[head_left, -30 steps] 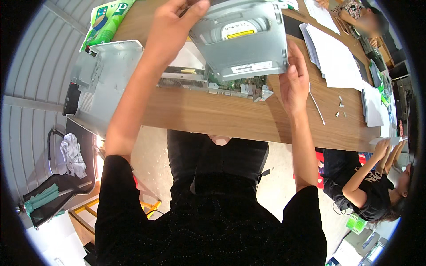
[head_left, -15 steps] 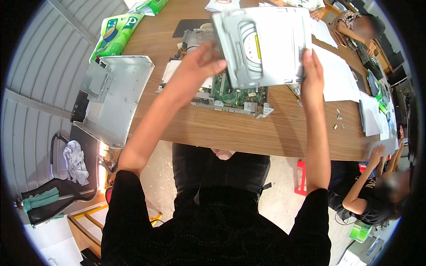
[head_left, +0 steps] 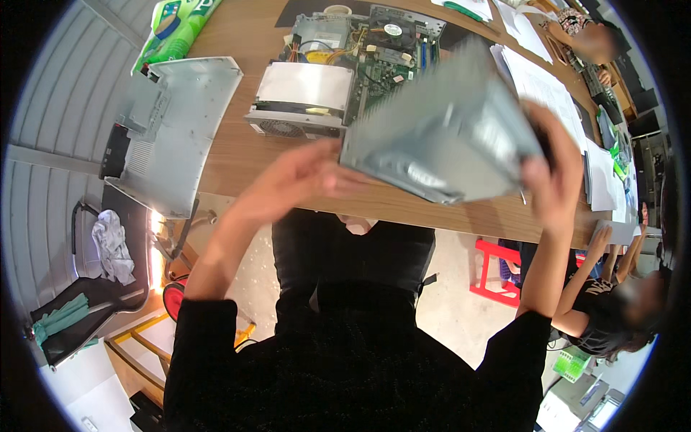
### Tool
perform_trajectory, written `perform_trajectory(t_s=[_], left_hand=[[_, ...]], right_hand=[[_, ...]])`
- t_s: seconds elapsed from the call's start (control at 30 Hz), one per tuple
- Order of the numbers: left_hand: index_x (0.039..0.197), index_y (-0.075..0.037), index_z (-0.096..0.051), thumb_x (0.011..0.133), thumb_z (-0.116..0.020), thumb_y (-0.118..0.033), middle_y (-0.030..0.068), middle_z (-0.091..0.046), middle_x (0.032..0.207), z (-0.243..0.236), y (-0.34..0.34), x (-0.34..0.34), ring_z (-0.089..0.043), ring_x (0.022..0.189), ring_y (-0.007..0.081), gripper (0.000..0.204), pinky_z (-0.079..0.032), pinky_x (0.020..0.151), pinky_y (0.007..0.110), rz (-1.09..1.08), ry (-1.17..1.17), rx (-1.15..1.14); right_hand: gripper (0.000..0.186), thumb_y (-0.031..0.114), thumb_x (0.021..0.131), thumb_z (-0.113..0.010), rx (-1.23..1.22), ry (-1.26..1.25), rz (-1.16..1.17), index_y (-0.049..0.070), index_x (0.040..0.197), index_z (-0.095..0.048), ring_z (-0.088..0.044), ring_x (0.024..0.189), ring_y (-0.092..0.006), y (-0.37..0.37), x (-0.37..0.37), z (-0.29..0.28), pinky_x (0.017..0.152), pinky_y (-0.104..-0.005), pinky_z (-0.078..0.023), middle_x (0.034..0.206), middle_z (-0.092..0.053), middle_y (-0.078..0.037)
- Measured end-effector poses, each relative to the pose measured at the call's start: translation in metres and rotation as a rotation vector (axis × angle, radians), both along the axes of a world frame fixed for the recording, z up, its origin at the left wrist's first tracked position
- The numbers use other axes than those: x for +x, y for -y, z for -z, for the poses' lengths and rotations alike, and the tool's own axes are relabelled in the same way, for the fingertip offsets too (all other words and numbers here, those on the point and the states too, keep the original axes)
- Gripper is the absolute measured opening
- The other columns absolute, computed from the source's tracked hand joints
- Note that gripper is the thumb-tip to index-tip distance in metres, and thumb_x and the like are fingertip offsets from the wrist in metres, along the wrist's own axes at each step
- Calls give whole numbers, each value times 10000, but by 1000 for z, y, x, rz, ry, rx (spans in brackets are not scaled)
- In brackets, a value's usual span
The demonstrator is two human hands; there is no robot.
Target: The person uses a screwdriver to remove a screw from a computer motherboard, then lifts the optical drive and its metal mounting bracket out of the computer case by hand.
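R hand (head_left: 556, 162) curled on flat grey metal box (head_left: 439, 137), L hand (head_left: 306, 180) at box's left, can't tell grip, silver metal PC (head_left: 386, 81) past box

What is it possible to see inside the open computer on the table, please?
Inside the computer, a fan, part of a green board and a white panel show. The held metal box hides the near right part, so what lies there cannot be seen.

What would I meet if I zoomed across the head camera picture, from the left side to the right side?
Teal cloth → big silver cover → left hand → silver metal box → right hand → another person in a black top.
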State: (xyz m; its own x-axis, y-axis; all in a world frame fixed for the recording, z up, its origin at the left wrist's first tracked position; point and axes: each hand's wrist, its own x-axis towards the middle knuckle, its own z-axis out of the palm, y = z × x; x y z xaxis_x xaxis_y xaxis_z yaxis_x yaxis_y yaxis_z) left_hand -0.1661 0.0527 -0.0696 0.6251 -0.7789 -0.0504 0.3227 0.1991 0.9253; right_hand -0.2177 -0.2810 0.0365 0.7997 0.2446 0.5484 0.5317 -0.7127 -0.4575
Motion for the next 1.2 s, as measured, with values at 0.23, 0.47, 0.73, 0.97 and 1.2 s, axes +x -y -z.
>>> perform_trajectory(t_s=[0.23,0.47,0.73,0.97,1.2], left_hand=[[1413,60,-327,942,-579,-109,156,-592,1186,55,9,-80,-598,1094,229,561,-498,964,374,-182,-356,175],[1447,41,-292,944,-576,-109,141,-575,1203,49,17,-68,-562,1119,180,597,-456,984,338,-310,-191,111],[1432,17,-346,815,-697,0,122,-622,1121,53,6,-72,-608,1039,171,710,-455,953,323,-348,28,199],[1356,25,-456,770,-750,-39,118,-652,1047,56,6,-70,-634,966,175,659,-476,914,321,-411,177,290],[1309,-6,-524,753,-782,-134,151,-603,1184,38,1,-56,-611,1039,254,627,-482,907,345,-279,451,383]], right_hand=[[566,499,807,-663,-502,192,-214,1,1076,-653,-620,734,-211,-39,-61,34,722,-365,-534,832,-618,-89],[571,484,765,-693,-529,279,-219,-7,1056,-662,-627,714,-198,-40,-44,44,723,-352,-529,804,-628,-86],[608,527,771,-700,-423,226,-145,-33,1005,-663,-639,694,-238,-41,-48,32,718,-402,-541,765,-644,-120],[710,546,763,-706,-273,232,-108,-90,1068,-623,-628,667,-288,-24,-48,35,724,-457,-545,744,-630,-164],[654,532,784,-698,-229,200,-120,-64,1046,-634,-627,659,-269,-23,-54,31,693,-423,-541,746,-634,-151]])
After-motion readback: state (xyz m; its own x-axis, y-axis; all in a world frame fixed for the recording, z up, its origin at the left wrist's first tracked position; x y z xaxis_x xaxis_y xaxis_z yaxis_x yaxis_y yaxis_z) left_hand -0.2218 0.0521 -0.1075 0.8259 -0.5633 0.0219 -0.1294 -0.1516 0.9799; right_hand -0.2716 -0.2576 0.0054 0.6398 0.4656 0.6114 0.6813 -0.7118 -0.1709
